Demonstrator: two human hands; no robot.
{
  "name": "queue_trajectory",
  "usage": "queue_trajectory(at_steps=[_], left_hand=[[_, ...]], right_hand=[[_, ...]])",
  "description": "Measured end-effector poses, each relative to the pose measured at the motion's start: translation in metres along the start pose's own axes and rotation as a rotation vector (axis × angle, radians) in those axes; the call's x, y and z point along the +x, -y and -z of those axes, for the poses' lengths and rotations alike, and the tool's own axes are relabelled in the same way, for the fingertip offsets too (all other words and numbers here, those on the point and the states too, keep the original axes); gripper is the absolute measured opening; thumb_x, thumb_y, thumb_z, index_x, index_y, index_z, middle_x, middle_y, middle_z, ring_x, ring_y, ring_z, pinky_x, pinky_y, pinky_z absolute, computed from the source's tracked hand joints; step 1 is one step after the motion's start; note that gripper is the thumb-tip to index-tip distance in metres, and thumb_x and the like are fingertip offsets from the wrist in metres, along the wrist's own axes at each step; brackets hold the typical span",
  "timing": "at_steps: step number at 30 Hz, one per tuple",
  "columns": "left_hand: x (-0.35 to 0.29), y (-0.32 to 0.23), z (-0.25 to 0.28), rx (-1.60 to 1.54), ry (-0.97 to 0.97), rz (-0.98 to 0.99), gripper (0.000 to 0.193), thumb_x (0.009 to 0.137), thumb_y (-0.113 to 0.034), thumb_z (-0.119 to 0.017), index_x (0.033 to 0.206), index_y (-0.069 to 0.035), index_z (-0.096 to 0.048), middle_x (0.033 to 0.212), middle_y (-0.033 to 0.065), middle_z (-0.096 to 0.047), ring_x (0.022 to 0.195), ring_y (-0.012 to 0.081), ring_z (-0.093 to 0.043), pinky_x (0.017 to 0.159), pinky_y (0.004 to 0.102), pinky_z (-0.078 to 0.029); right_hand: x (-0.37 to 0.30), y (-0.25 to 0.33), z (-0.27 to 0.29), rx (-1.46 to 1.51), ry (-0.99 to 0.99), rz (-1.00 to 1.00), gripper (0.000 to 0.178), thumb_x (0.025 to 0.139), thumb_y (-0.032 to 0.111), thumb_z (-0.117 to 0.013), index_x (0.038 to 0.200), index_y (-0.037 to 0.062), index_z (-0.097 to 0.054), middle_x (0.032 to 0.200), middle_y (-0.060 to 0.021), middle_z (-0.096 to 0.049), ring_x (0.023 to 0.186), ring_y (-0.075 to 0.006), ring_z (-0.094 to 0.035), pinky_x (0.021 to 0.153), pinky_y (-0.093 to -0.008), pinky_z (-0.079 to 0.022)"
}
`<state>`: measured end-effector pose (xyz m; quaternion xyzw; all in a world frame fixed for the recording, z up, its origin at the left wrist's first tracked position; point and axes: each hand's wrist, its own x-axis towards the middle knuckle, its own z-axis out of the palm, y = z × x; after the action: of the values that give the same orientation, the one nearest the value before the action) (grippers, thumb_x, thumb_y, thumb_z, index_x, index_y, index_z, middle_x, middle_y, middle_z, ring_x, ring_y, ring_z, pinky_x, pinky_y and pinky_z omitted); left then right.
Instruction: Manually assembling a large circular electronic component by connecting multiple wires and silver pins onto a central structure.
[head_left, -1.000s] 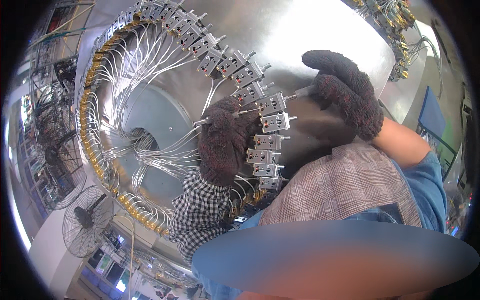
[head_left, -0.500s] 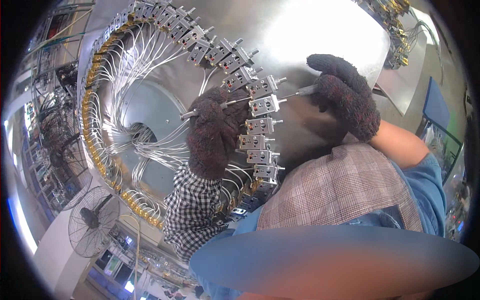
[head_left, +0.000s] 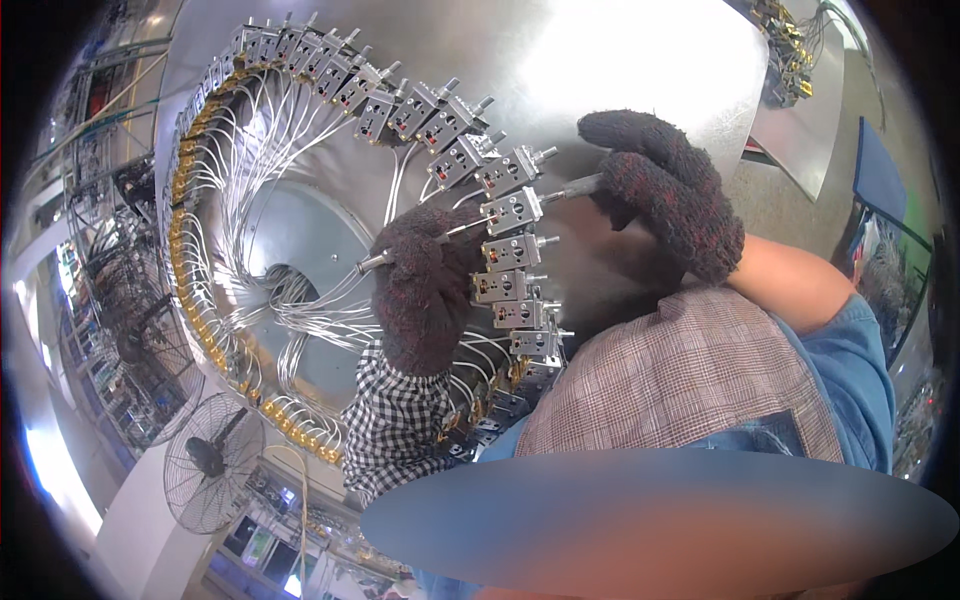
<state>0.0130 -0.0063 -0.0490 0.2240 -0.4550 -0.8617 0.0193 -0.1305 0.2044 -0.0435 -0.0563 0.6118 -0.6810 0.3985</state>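
My left hand [head_left: 418, 295], in a dark knitted glove, is closed inside the ring, around a slim metal rod-like piece [head_left: 375, 262]. The rod's thin end points at a small silver metal block [head_left: 512, 212] on the ring's right side. Outside the ring, my right hand [head_left: 680, 200], in a matching glove, grips a thin-shafted tool with a grey handle [head_left: 580, 187]. Its shaft meets the outer side of the same block; whether the tip enters it cannot be made out. More blocks with studs [head_left: 452, 125] stand along the ring.
White wires [head_left: 285, 130] run from brass-coloured fittings [head_left: 180, 200] to a hole in the ring's middle. The ring rests on a shiny metal table [head_left: 560, 60]. More brass parts [head_left: 785, 60] lie at the far right. A fan [head_left: 212, 462] stands at lower left, a blue panel [head_left: 880, 175] at right.
My right hand has moved left with the grey-handled tool, closer to the block, so less of its thin shaft shows. My left hand keeps its grip. The whole view has shifted slightly.
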Motion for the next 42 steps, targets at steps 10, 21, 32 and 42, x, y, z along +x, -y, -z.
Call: queue_trajectory(at_steps=[10, 21, 32, 42], left_hand=[[-0.001, 0.003, -0.007, -0.128, -0.105, -0.006, 0.05, 0.085, -0.037, -0.056, 0.107, 0.008, -0.051, 0.099, 0.0209, -0.06, 0.088, 0.0253, -0.061, 0.074, 0.0325, -0.052], [0.007, 0.003, -0.017, -0.041, -0.075, -0.106, 0.037, 0.087, -0.039, -0.053, 0.103, -0.005, -0.047, 0.096, 0.0163, -0.06, 0.076, 0.0231, -0.062, 0.061, 0.0325, -0.054], [0.005, 0.002, -0.019, 0.083, -0.159, -0.078, 0.042, 0.086, -0.042, -0.052, 0.094, -0.001, -0.051, 0.085, 0.0138, -0.061, 0.068, 0.019, -0.061, 0.056, 0.0295, -0.053], [0.01, 0.016, 0.009, 1.096, -0.083, -0.414, 0.044, 0.085, -0.043, -0.055, 0.101, -0.003, -0.047, 0.091, 0.0129, -0.059, 0.066, 0.0172, -0.059, 0.054, 0.0277, -0.051]], right_hand=[[0.007, -0.021, 0.0, -0.038, 0.092, 0.354, 0.033, 0.084, 0.013, -0.058, 0.115, 0.0026, -0.052, 0.101, -0.0101, -0.059, 0.079, -0.014, -0.059, 0.063, -0.0253, -0.053], [0.01, -0.015, 0.0, -0.025, 0.051, 0.261, 0.042, 0.073, 0.009, -0.064, 0.113, 0.0052, -0.053, 0.099, -0.0112, -0.058, 0.081, -0.0181, -0.059, 0.065, -0.0299, -0.051], [0.017, -0.019, 0.015, -0.417, 0.13, 0.477, 0.049, 0.07, 0.008, -0.064, 0.117, 0.0063, -0.052, 0.109, -0.0115, -0.056, 0.091, -0.0243, -0.058, 0.075, -0.0323, -0.049], [0.024, -0.029, 0.021, -0.926, 0.15, 0.897, 0.054, 0.068, 0.013, -0.069, 0.118, 0.005, -0.05, 0.108, -0.0117, -0.054, 0.067, -0.0163, -0.06, 0.055, -0.0244, -0.05]])
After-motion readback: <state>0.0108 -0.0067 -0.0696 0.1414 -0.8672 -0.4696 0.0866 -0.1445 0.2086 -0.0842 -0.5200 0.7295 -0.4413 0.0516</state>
